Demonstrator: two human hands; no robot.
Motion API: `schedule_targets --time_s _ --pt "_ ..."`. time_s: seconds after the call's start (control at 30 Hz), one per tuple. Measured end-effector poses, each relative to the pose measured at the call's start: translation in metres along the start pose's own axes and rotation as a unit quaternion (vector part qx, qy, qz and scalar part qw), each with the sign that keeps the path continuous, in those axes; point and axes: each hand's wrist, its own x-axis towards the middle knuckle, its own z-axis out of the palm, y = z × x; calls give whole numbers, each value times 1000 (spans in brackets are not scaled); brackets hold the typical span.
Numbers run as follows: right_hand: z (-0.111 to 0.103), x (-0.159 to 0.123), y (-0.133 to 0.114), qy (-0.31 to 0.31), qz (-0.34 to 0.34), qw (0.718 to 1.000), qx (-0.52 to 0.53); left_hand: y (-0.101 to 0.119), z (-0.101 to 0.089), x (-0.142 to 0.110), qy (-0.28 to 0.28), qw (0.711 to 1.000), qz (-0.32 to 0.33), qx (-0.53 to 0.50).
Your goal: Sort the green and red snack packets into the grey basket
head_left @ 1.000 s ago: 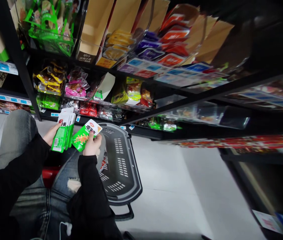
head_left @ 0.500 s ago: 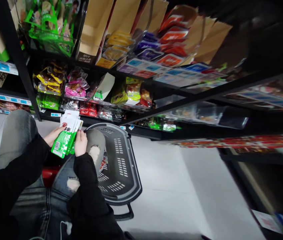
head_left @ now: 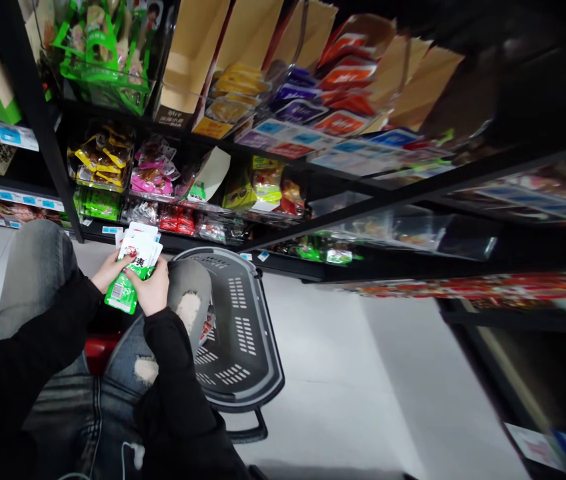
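Note:
Between my knees, both hands grip a small stack of green and white snack packets [head_left: 121, 297]. My left hand [head_left: 109, 272] holds the stack by its left side, thumb on top. My right hand [head_left: 153, 288] is closed around the right side, its thumb lying across the front packet. The front packet shows a barcode at its lower end and dark lettering in the middle. Further packets peek out behind it at the top, and their lower parts are hidden.
A grey shopping basket [head_left: 263, 327] with a handle stands on the floor by my right knee, with some red and white packaging inside. Black shelves of bagged snacks rise ahead, including a white and green open carton [head_left: 213, 175] on a lower shelf. A red seat [head_left: 99, 353] shows beneath me.
My right hand has moved left and over the front of the stack, its thumb now on the front packet. The fanned packets are now squared closer together.

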Motion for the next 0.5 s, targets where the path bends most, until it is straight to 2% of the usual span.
schedule_targets --time_s 0.13,0.27,0.37,0.43,0.5 --pt "2 3 6 -21 52 994 90 -2 -3 1 9 999 -23 -26" --pt "-2 7 10 8 65 979 192 1 -2 1 10 1000 -15 -21" --pt "-9 12 12 88 90 966 224 1 -2 1 19 1000 -12 6" --pt "-16 14 12 162 94 963 197 0 -3 3 29 999 -8 28" --pt "-20 13 10 205 74 966 140 -2 -4 5 35 998 6 51"
